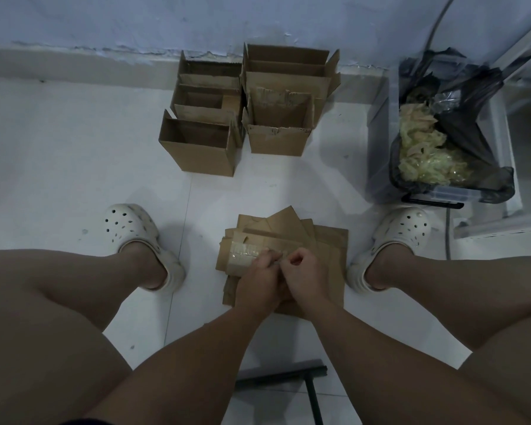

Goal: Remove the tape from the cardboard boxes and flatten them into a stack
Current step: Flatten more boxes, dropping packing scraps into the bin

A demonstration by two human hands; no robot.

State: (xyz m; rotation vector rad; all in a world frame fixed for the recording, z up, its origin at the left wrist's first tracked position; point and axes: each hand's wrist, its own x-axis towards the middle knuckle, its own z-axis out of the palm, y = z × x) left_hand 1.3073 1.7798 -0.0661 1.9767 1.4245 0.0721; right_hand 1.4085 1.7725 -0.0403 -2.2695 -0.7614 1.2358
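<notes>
A flattened box [236, 262] is held just over the stack [328, 250] of flat cardboard that lies on the floor between the two feet. A strip of clear tape [242, 251] is seen on its upper face, and the long axis of this strip runs from side to side, so that it stretches away to the left from the place where the hands meet. The left hand [259, 280] is closed with curled fingers on the right part of the flattened box, and the right hand [304, 271] is curled just beside it, its thumb and fingertips pressed together at the right end of the tape. Whether a loose tape end is already pinched there is too small to be told. Since the strip lies to the left of the grip, a pull along its axis is judged to be needed, with the cardboard held down by the left hand. Open boxes [196, 142] are waiting near the wall
</notes>
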